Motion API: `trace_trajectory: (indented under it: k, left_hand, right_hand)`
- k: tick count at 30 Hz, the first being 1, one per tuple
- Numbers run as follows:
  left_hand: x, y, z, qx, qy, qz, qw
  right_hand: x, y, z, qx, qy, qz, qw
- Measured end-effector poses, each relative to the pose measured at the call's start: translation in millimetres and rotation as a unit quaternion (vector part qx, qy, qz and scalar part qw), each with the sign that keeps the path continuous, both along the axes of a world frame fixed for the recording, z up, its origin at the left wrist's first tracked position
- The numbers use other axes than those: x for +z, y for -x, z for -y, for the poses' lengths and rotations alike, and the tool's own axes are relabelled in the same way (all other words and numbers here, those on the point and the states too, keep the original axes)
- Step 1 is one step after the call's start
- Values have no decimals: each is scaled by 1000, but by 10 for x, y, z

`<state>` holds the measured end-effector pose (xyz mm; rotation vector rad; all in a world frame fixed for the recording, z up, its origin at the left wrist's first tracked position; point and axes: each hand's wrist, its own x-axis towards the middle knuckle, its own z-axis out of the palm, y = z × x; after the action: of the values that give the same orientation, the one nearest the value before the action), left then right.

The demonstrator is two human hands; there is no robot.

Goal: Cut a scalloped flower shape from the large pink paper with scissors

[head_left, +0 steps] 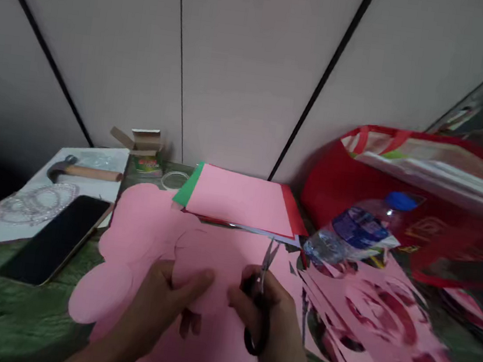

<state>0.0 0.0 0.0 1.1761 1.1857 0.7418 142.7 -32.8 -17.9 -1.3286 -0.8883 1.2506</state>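
My left hand (170, 292) pinches a piece of pink paper (222, 267) with a curved edge, thumb on top and fingers beneath. In my right hand (276, 308) is a pair of scissors (267, 260) with dark handles. The blades point away from me, slightly apart, and lie beside the paper without visibly cutting it. Below both hands spread pink sheets (202, 358). To the left of them are several rounded pink cut-outs (100, 293), partly overlapping.
Coloured sheets (239, 198) lie at the back. A water bottle (354, 227) leans near a red bag (330, 174) at right, behind pink paper scraps (382, 322). On the left are a phone (58, 241), a hammer (93, 173), clear beaded strands (40, 203) and a small opened box (148, 155).
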Motion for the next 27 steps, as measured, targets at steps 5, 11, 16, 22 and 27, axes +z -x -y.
trace_trajectory:
  k: [5,11,16,22,27]
  left_hand:
    - [111,-23,58,50,-33,-46,997]
    - [165,-49,83,150,-82,-103,980]
    - [131,-45,85,149,-90,-103,979]
    - [137,-45,99,151,-89,-115,978]
    - [146,-51,101,151,-89,-110,978]
  right_hand:
    - [5,17,0,52,-16,3,999]
    - [44,2,22,153,2,-17,988]
    - [8,-14,45,171,5,-10,985]
    - [-31,-16,28,185,-2,-4,983]
    - [2,-13,34,180,3,3,984]
